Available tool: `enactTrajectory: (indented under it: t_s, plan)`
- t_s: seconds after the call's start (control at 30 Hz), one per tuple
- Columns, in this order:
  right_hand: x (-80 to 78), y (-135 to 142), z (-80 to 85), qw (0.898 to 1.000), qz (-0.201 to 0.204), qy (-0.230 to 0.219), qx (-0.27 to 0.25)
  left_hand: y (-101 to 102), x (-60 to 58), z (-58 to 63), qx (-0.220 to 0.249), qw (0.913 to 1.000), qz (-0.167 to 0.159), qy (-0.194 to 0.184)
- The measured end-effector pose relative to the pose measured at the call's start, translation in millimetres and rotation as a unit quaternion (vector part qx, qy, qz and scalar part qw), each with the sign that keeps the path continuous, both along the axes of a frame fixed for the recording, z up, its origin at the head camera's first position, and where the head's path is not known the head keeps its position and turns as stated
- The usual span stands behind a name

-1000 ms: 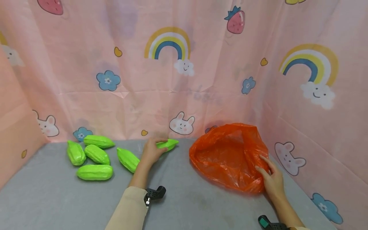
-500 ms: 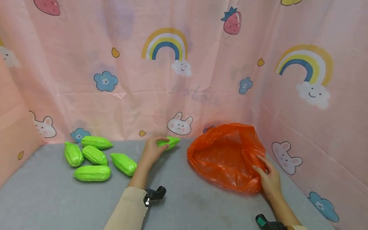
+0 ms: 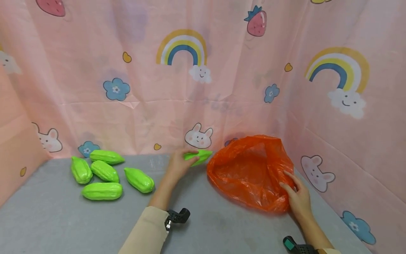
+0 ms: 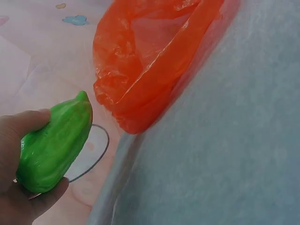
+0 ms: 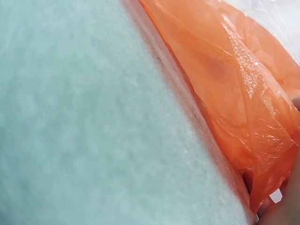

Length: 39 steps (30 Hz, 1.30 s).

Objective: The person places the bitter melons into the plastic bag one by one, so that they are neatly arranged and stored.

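My left hand [image 3: 179, 164] grips a glossy green, ribbed fruit [image 3: 200, 157] with a pointed tip, just left of an open orange-red plastic bag [image 3: 244, 173]. In the left wrist view the thumb lies on one side of the fruit [image 4: 56, 140] and fingers on the other; the tip points toward the bag [image 4: 140, 70]. At the bag's right side, my right hand [image 3: 298, 197] holds its edge, and the mouth gapes to the left and front. In the right wrist view, the bag [image 5: 225, 84] partly hides the right fingers.
Several similar green fruits lie on the left of the grey table [image 3: 206, 225], one of them [image 3: 139, 180] nearest my left forearm. A pink printed curtain [image 3: 152, 116] rises at the back and both sides. Each wrist wears a black device.
My left hand has moved to the right with the green fruit, nearer the bag's mouth. The right hand and the bag have hardly moved.
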State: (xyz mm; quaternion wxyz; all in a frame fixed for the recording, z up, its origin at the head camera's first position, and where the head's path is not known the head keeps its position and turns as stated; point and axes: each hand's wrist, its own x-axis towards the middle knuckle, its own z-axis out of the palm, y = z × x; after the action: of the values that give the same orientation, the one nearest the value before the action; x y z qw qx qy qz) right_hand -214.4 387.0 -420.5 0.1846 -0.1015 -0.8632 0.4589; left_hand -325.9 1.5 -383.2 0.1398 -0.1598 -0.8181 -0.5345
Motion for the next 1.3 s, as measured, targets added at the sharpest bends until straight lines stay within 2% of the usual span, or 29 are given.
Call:
enactTrajectory:
  t_s: [0.13,0.33,0.53,0.87,1.1,1.3]
  plan:
    - [1.7,1.5,1.5,1.000,-0.003,0.001,-0.002,9.4,1.3,1.1,0.018,0.9996,-0.021,-0.005]
    - [2.2,3.1,4.8,1.000,-0.007,0.013,0.006,19.1,4.7,2.7,0.026,0.9993,-0.023,-0.013]
    - [3.6,4.1,5.6,1.000,-0.009,0.011,0.007,27.4,7.2,8.1,0.038,0.9989,-0.023,0.019]
    - [1.1,1.1,6.1,1.000,-0.015,0.021,0.001,45.5,10.6,12.9,0.005,0.9948,-0.064,0.079]
    - [5.6,-2.4,-0.1,1.000,0.003,0.011,-0.014,58.2,18.8,3.5,-0.008,0.9947,-0.083,0.060]
    - [2.1,-0.7,-2.4,1.000,-0.006,0.029,0.000,74.4,23.1,-0.2,-0.041,0.9932,-0.083,0.071]
